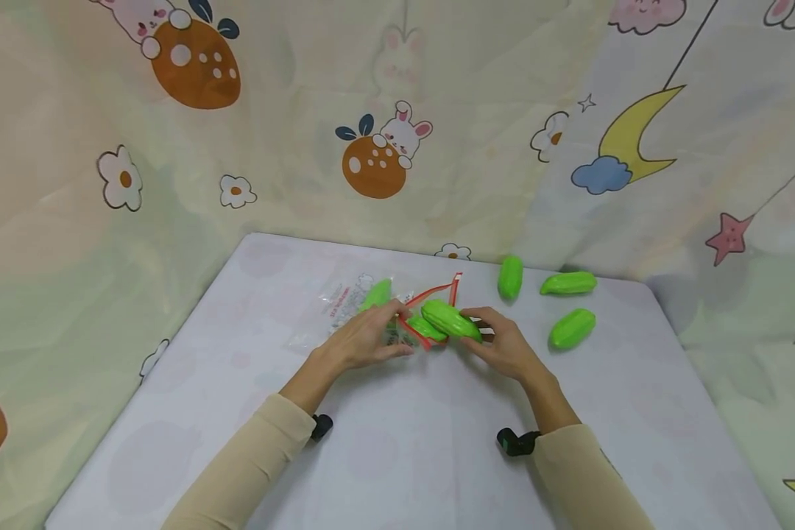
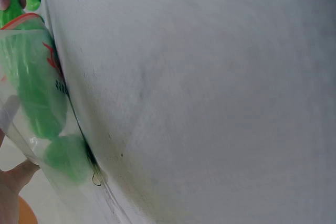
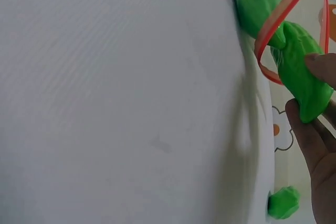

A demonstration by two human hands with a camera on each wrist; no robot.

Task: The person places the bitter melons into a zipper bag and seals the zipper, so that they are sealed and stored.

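Note:
A clear plastic zip bag (image 1: 311, 324) with a red seal strip lies across the back middle of the table, its mouth gaping toward the right. Inside it are green, cucumber-shaped toy vegetables (image 2: 39, 93). My left hand (image 1: 364, 338) grips the bag near its mouth, fingers over the top and thumb on the near side. Between the thumb and fingers of my right hand (image 1: 503, 342) is another green toy vegetable (image 1: 447, 318), its front end at the red-edged opening. The right wrist view shows this held vegetable (image 3: 302, 72) overlapping one in the bag.
Three more green toy vegetables lie at the back right: one upright in view (image 1: 510, 278), one lying sideways (image 1: 570, 283) and one slanted (image 1: 573, 328). A patterned cloth backdrop (image 1: 291, 162) rises behind the white table (image 1: 192, 412).

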